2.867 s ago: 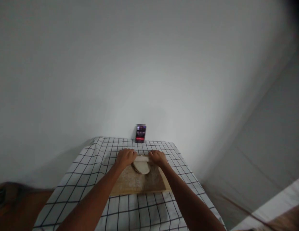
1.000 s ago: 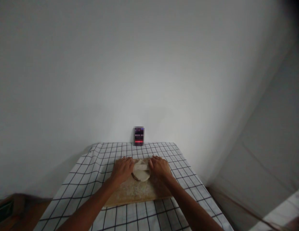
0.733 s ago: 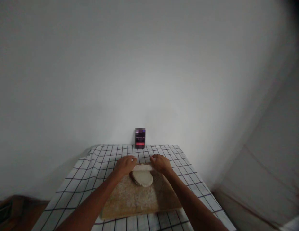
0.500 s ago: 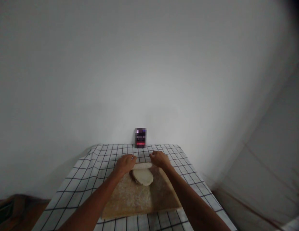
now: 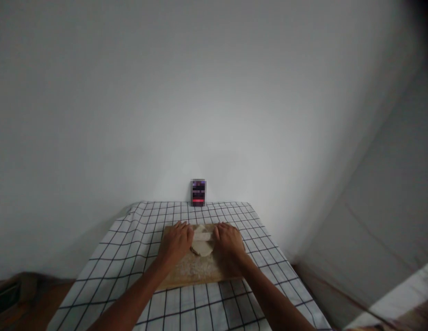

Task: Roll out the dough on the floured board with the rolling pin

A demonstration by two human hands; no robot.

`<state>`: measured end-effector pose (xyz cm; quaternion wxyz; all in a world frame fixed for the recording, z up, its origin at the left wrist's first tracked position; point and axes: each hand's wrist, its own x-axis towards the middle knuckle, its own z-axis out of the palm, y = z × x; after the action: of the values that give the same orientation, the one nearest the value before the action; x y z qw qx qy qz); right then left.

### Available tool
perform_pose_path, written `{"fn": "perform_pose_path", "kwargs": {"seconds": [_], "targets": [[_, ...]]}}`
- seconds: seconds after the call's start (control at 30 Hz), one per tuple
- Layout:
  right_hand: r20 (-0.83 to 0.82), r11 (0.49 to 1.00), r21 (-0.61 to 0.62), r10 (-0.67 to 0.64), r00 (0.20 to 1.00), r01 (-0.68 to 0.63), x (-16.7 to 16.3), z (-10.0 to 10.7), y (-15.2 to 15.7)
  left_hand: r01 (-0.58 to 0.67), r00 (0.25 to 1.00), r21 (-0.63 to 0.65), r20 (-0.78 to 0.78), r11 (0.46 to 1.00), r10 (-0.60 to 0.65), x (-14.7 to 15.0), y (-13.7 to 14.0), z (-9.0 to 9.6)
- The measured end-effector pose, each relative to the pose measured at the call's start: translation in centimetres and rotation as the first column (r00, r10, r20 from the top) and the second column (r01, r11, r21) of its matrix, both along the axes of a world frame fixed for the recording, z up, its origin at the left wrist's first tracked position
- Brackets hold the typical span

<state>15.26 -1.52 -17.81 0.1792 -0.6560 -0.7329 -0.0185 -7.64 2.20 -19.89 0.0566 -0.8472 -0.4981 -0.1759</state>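
Observation:
A pale rolling pin [image 5: 203,236] lies crosswise over a flat round of dough [image 5: 202,248], which shows both in front of the pin and behind it. My left hand [image 5: 177,240] is closed over the pin's left end. Over the right end, my right hand [image 5: 230,239] is closed in the same way, and both ends of the pin are hidden under the hands. Beneath the dough is a wooden board [image 5: 191,272], dusted with flour.
A white cloth with a black grid [image 5: 193,305] covers the table. At its back edge, a small dark pixelated object [image 5: 198,193] stands upright against a pale wall [image 5: 214,115]. A brown wooden item [image 5: 24,294] is low at the left.
Both hands have brought the rolling pin nearer, from the dough's far edge onto its middle. My fingers now lie forward over the pin. The view has shifted slightly, and the board sits differently.

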Motion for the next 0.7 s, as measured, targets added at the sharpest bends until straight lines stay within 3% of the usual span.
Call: {"fn": "perform_pose_path", "kwargs": {"seconds": [0.13, 0.27, 0.4, 0.53, 0.7], "targets": [[-0.069, 0.995, 0.089, 0.051, 0.996, -0.045, 0.1, -1.4, -2.9, -0.047, 0.996, 0.052, 0.078, 0.998, 0.043, -0.1, -2.4, -0.5], [-0.084, 0.992, 0.116, 0.056, 0.995, -0.046, 0.3, -1.6, -2.8, -0.052, 0.996, 0.042, 0.08, 0.998, 0.048, 0.1, -2.3, -0.2], [-0.031, 1.0, 0.009, -0.022, 0.999, 0.022, 0.2, -0.2, 0.1, -0.045, 0.999, -0.08, -0.017, 0.996, 0.044, 0.7, -0.1, 1.3], [0.015, 0.976, -0.171, -0.134, 0.991, 0.135, 0.5, 0.8, 4.2, -0.153, 0.987, -0.196, -0.08, 0.969, 0.14, 1.4, 3.1, 2.3], [-0.009, 0.953, -0.278, -0.132, 0.991, 0.124, 1.5, 0.7, 9.3, -0.266, 0.964, -0.319, -0.063, 0.909, 0.26, 2.3, 7.5, 2.3]]}}
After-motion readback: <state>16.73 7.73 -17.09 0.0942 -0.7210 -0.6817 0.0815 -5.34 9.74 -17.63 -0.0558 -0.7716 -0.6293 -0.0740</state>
